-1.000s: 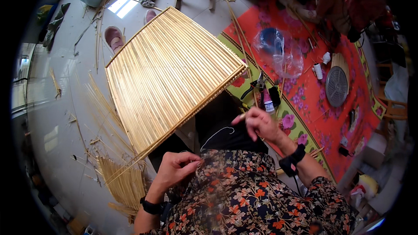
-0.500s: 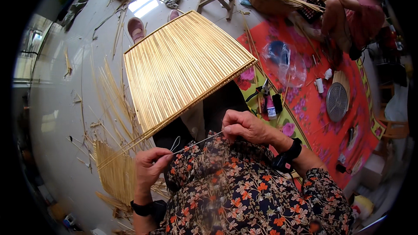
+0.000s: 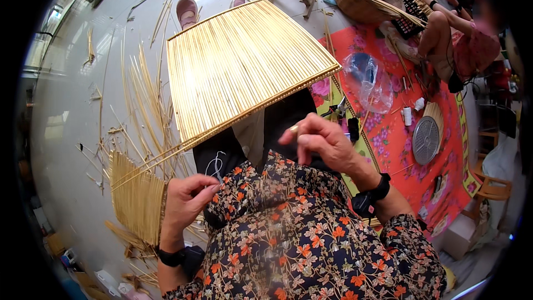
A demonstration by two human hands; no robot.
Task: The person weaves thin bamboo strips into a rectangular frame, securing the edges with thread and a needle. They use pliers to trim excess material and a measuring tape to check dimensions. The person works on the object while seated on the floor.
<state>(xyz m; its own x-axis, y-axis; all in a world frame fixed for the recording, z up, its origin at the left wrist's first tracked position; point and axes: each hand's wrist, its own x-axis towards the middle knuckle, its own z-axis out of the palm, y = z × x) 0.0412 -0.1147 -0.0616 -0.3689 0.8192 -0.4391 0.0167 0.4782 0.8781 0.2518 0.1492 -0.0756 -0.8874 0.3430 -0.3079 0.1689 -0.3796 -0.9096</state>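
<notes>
Ahead, loose sticks [image 3: 145, 91] lie beside a panel [image 3: 247, 66] partly hiding dark trousers [image 3: 286, 115]

Below the reed panel [image 3: 250, 69], the left hand [image 3: 187, 200] pinches white thread [image 3: 216, 162]. The right hand [image 3: 323, 143] — half-curled — hovers below the panel's right corner.

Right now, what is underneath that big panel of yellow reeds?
Dark trouser legs show below the near edge of the reed panel, and two pinkish shoes poke out past its far edge. Whatever lies between is covered and cannot be seen.
</notes>
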